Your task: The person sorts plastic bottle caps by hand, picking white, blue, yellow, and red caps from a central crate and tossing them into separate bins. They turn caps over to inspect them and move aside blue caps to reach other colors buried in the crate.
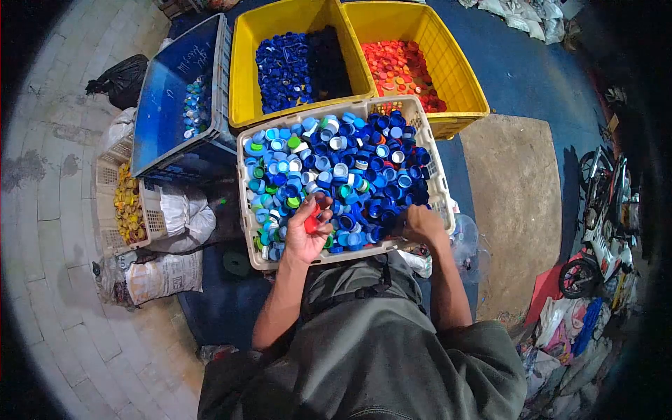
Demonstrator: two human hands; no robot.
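A white plastic basket (246, 210) full of bottle caps lies in front of my body. Over its near part my left hand (308, 227) is turned palm up, its fingers curled around a red bottle cap (312, 220). At the near right corner, my right hand (424, 225) is closed with its back toward me; its fingertips are hidden among the dark blue caps (381, 210). What it pinches, if anything, cannot be seen. Light blue, white and green caps (280, 164) fill the left side of the basket, darker blue ones the right.
Beyond the basket stand a yellow crate (241, 70) with blue and black caps, another yellow crate (455, 77) with red caps, and a blue crate (157, 119) with light caps. A basket of yellow caps (128, 203) and sacks (164, 276) sit left; a motorcycle (595, 245) stands right.
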